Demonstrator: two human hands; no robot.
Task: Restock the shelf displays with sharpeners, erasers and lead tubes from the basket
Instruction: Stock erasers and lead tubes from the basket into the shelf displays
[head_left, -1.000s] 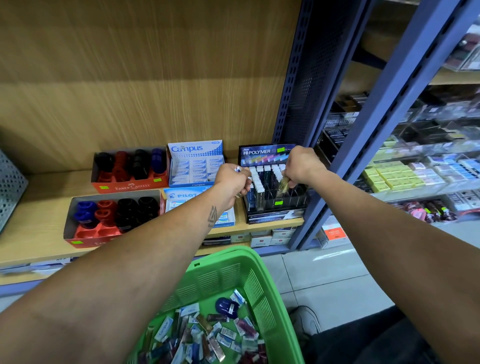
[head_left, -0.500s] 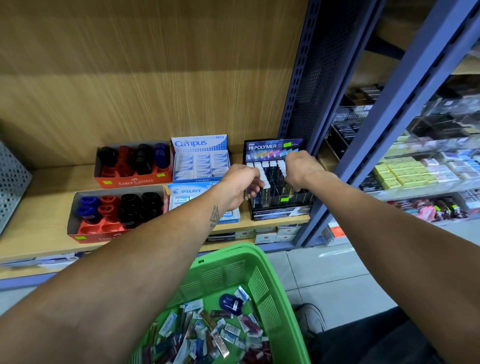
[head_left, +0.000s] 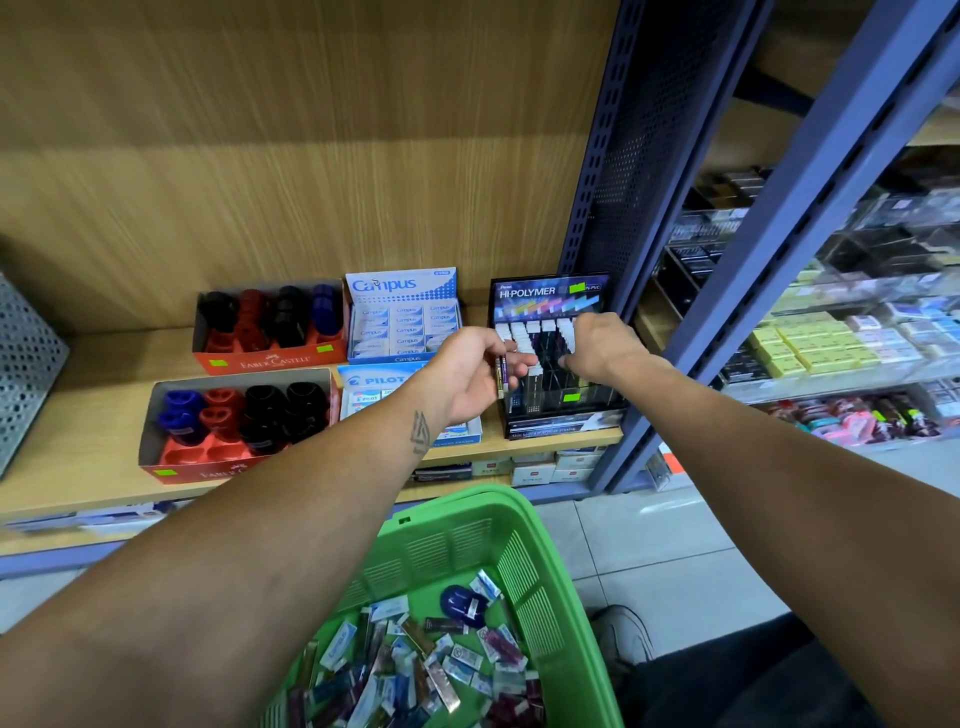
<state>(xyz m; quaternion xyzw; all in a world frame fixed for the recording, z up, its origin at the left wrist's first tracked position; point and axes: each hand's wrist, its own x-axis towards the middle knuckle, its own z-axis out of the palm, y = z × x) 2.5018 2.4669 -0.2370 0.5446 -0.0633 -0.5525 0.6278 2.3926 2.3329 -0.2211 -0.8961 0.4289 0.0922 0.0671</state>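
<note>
A black HI-POLYMER lead tube display (head_left: 545, 293) stands at the right end of the wooden shelf (head_left: 78, 415). My left hand (head_left: 470, 374) hovers at its left front and pinches a few thin lead tubes (head_left: 501, 371). Over the rack's right columns my right hand (head_left: 602, 345) has its fingers curled down, pinching a tube top there. Below me the green basket (head_left: 467, 506) holds several mixed erasers and lead tubes plus a blue sharpener (head_left: 462, 603).
Left of the display sit a Campus eraser box (head_left: 402, 312), a Pilot eraser box (head_left: 371, 382) and two red Faber-Castell sharpener trays (head_left: 270, 322) (head_left: 239, 415). A blue steel upright (head_left: 779, 234) borders the display on the right. A perforated metal panel (head_left: 26, 364) stands far left.
My left hand has loosened from a fist and turned, so its tubes show. My right hand moved up the rack, then dipped into its right columns. The view shifted slightly.
</note>
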